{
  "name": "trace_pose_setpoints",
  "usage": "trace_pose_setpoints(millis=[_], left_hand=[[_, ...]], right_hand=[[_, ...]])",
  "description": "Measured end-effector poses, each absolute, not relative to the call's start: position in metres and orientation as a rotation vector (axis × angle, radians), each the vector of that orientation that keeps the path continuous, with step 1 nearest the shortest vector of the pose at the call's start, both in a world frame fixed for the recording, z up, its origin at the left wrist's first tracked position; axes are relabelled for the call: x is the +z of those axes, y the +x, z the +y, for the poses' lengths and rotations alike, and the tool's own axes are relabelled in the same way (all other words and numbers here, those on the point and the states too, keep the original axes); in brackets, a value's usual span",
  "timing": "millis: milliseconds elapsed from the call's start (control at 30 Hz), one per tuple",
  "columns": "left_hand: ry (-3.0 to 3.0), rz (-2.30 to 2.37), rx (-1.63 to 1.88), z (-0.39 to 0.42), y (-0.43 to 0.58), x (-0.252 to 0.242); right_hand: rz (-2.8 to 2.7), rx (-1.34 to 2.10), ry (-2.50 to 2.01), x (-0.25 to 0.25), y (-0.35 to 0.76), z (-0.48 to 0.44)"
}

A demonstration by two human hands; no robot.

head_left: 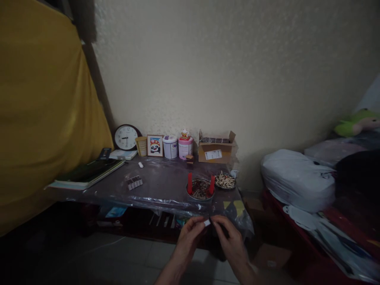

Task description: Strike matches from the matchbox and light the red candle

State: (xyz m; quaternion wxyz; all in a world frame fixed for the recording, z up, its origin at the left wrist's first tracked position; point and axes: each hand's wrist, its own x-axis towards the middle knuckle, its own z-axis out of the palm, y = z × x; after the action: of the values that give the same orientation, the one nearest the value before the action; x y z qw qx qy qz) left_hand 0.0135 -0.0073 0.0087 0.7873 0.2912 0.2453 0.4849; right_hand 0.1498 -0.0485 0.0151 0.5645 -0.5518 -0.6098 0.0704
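Observation:
My left hand (190, 231) is closed, pinching a small white rectangular piece (207, 223) between thumb and fingertips. My right hand (230, 233) faces it close by, thumb and fingers pinched at a small dark thing I cannot make out. Both hands are in front of the table's near edge. Beyond them stands a round metal bowl (200, 198) of small dark and pale bits, with two upright red pieces (212, 185) at its sides. A dish of pale short sticks (225, 181), like matchsticks, is beside it. A row of small boxes (135, 182) lies further left.
Plastic sheeting covers the table (166, 178). Along the wall stand a clock (126, 137), a framed panda picture (155, 146), two tins (170, 147) and an opened cardboard box (215, 152). Yellow paper pieces (238, 207) lie near the right corner. White bags (298, 178) are piled at right.

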Motion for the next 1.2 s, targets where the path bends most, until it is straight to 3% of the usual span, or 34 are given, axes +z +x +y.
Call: trace_pose_setpoints(millis=[1200], left_hand=[[0.606,0.528,1.061,-0.010,0.013,0.018]], right_hand=[[-1.410,0.018,-1.274,0.028,0.148,-0.052]])
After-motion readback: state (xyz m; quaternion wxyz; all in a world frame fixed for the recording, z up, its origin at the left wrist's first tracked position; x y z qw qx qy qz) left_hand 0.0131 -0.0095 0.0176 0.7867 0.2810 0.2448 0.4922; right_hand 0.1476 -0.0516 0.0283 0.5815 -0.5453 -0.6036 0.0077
